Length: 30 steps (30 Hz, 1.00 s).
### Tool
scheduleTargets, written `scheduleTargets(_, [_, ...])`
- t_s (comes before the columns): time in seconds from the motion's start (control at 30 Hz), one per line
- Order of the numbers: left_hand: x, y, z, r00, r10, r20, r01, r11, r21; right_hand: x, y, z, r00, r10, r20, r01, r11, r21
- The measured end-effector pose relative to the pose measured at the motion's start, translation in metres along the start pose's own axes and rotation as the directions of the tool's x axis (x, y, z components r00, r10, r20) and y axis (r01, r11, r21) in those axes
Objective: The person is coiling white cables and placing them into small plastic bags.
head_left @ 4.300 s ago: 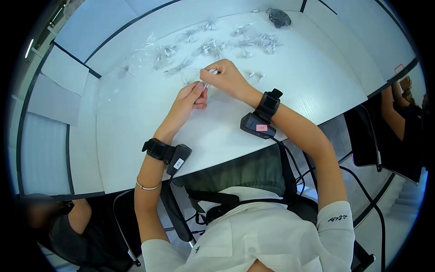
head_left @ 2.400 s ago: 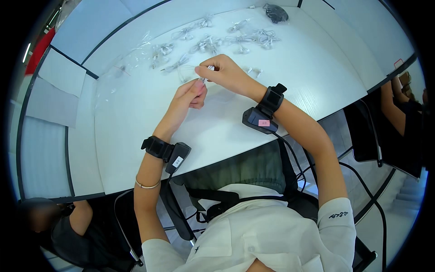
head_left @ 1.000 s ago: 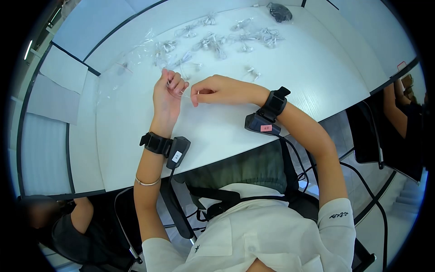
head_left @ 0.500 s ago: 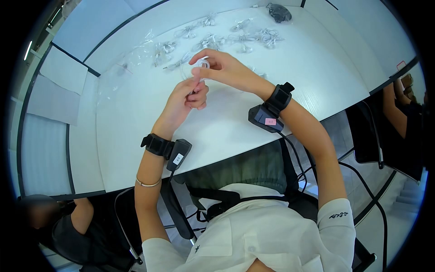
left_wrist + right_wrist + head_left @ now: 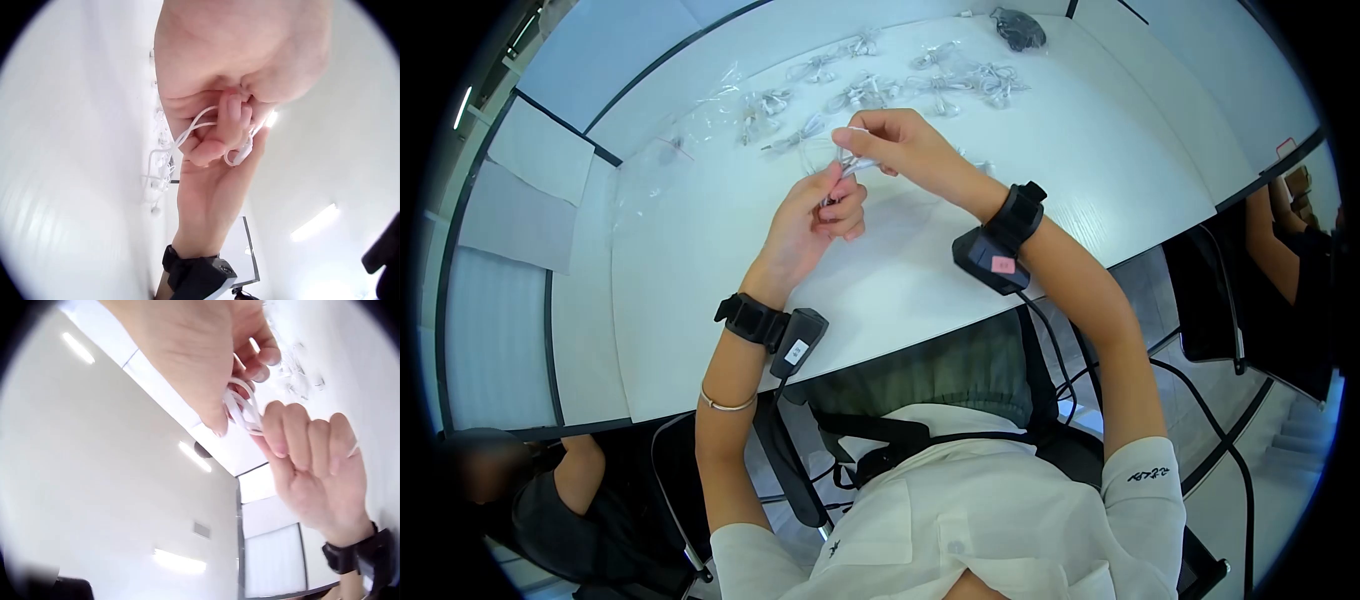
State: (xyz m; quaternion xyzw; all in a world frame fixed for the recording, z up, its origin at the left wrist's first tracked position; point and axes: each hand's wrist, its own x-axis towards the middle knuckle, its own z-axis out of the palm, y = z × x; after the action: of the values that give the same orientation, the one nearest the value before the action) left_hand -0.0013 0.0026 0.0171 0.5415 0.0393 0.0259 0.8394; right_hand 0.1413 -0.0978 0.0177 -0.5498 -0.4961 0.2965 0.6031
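In the head view my left hand [image 5: 812,218] and right hand [image 5: 908,146] meet above the table. A looped white earphone cable [image 5: 856,164] runs between them. The left fingers curl round one end of the bundle while the right thumb and fingers pinch its upper part. Seen from the right wrist, the coil [image 5: 242,411] forms narrow loops from the right fingertips to the left fist. In the left wrist view, strands [image 5: 178,139] hang out past the fingers, and a small white plastic piece [image 5: 244,152] shows by the right palm. Part of the cable is hidden inside the left fist.
Several bundles of white earphones [image 5: 866,92] lie across the back of the white table [image 5: 700,310]. Crumpled clear plastic bags [image 5: 700,120] sit at the left, a dark pouch [image 5: 1018,30] at the back right. Low partition panels surround the table; other people sit on both sides.
The hands were apart with a strand stretched between them one second ago, then came together farther up the table. The round coil at the right fingers is now bunched into narrower loops.
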Motion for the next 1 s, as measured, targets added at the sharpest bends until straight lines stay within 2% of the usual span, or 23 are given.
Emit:
scheduleTargets(0.03, [0.000,0.001,-0.001,1.000,0.013,-0.005,-0.013,1.000,-0.008,-0.001,-0.003,-0.004,0.995,0.084,0.052,-0.086,0.996,0.039])
scheduleTargets(0.13, [-0.001,0.002,-0.007,1.000,0.014,0.026,-0.012,0.997,-0.078,-0.006,-0.017,-0.012,0.972,0.130,0.195,-0.153,0.983,0.104])
scheduleTargets(0.17, [-0.001,0.002,-0.009,0.999,0.011,0.050,-0.006,0.994,-0.106,-0.008,-0.022,-0.016,0.956,0.125,0.264,-0.149,0.986,0.076])
scheduleTargets(0.27, [-0.002,0.003,-0.009,1.000,0.005,0.013,-0.003,0.987,-0.159,-0.009,-0.013,-0.011,0.966,-0.068,0.248,0.064,0.998,0.028])
scheduleTargets(0.37, [-0.001,0.002,-0.010,0.998,-0.029,0.048,0.036,0.989,-0.146,-0.006,-0.012,-0.009,0.980,-0.043,0.192,0.039,0.999,0.023])
scheduleTargets(0.47, [-0.001,-0.002,-0.009,0.993,-0.040,0.112,0.057,0.987,-0.151,-0.005,-0.017,-0.017,0.960,0.165,0.225,-0.165,0.986,-0.020])
scheduleTargets(0.5, [0.000,-0.002,-0.009,0.991,-0.031,0.131,0.050,0.989,-0.139,-0.006,-0.016,-0.013,0.969,0.116,0.220,-0.131,0.990,0.055])
scheduleTargets(0.57, [0.000,-0.002,-0.007,0.986,-0.015,0.167,0.034,0.993,-0.115,-0.007,-0.019,-0.011,0.968,0.112,0.223,-0.143,0.981,0.128])
scheduleTargets(0.73, [0.001,-0.002,-0.001,0.998,0.033,0.055,-0.035,0.999,0.037,-0.005,-0.016,-0.004,0.971,0.191,0.145,-0.224,0.938,0.266])
scheduleTargets(0.83, [0.004,-0.004,-0.004,1.000,-0.014,0.017,0.011,0.982,0.190,-0.001,-0.004,0.002,0.971,0.226,0.073,-0.233,0.965,0.122])
scheduleTargets(0.9, [0.003,-0.006,0.001,0.997,-0.028,-0.069,0.048,0.949,0.312,-0.002,-0.002,0.004,0.982,0.180,0.051,-0.182,0.983,0.039])
scheduleTargets(1.0, [0.003,-0.009,0.005,0.995,0.009,-0.101,0.029,0.925,0.378,0.001,0.009,0.004,0.991,0.137,0.009,-0.137,0.991,-0.010])
